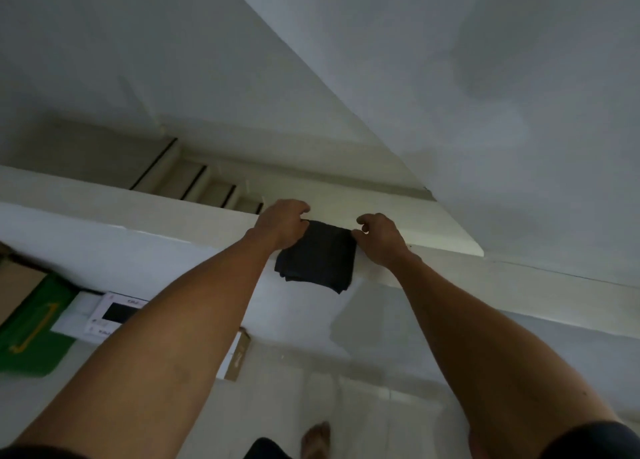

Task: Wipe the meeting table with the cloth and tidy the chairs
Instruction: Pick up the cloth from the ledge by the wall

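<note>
- We see a dark cloth (317, 256), folded into a rough square with layered edges showing at its lower corners.
- The cloth hangs over the edge of a white ledge (433, 237), its upper part lying on top.
- Our left hand (282, 224) pinches the cloth's upper left corner with curled fingers.
- Our right hand (381, 237) pinches the upper right corner likewise.
- A green box (31, 337) lies at lower left, well apart.
</note>
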`<state>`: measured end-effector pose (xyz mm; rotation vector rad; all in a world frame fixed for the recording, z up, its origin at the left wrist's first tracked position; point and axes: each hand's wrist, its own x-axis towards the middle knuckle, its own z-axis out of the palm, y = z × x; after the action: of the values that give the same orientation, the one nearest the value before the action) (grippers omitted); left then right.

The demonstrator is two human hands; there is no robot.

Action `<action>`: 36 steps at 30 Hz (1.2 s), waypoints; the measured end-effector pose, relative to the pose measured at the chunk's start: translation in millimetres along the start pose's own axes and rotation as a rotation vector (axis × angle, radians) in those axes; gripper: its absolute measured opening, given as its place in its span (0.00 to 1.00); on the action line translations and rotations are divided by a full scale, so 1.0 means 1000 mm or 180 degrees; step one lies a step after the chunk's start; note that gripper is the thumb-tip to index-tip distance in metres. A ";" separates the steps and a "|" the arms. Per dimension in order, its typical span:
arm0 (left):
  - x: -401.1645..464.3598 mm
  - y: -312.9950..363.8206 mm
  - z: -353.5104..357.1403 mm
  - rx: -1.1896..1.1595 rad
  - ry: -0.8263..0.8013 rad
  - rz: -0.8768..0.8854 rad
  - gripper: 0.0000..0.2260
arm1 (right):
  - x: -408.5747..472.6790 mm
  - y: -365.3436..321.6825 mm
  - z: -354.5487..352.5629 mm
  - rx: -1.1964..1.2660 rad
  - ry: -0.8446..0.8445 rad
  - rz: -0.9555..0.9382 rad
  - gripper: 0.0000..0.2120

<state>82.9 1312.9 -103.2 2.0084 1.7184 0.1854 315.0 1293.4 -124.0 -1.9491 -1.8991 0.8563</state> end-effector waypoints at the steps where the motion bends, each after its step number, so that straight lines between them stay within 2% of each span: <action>1: 0.008 -0.003 0.003 -0.0005 -0.0084 -0.0001 0.21 | 0.007 0.002 0.002 -0.0016 -0.0065 0.0013 0.21; 6: 0.033 -0.013 0.015 0.0136 -0.0375 0.0033 0.23 | 0.028 0.010 0.007 -0.0101 -0.0176 -0.0079 0.10; 10: 0.039 -0.011 0.015 0.0272 -0.0353 0.0101 0.20 | 0.031 0.010 0.002 -0.0021 -0.0190 -0.0221 0.03; 14: 0.037 -0.013 0.011 0.0254 -0.0365 0.0122 0.10 | 0.026 0.001 -0.004 0.0318 -0.0155 -0.0132 0.02; 18: 0.018 -0.008 -0.004 -0.0122 -0.0270 0.0113 0.09 | 0.012 -0.011 -0.014 0.0769 -0.0157 -0.0080 0.00; 21: -0.005 -0.007 -0.014 -0.0316 -0.0205 0.0022 0.10 | -0.002 -0.017 -0.021 0.1006 -0.0200 -0.0064 0.05; 29: -0.117 0.004 -0.026 -0.0657 0.0422 -0.0431 0.11 | -0.066 -0.054 -0.031 0.0832 -0.0404 -0.0700 0.07; 36: -0.254 0.006 -0.033 -0.0856 0.1164 -0.1098 0.14 | -0.140 -0.108 -0.002 0.1190 -0.0686 -0.1037 0.08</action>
<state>23.7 1077.8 -19.1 1.5247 2.1018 0.6599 236.0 1167.3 -29.5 -1.3328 -1.9258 1.2492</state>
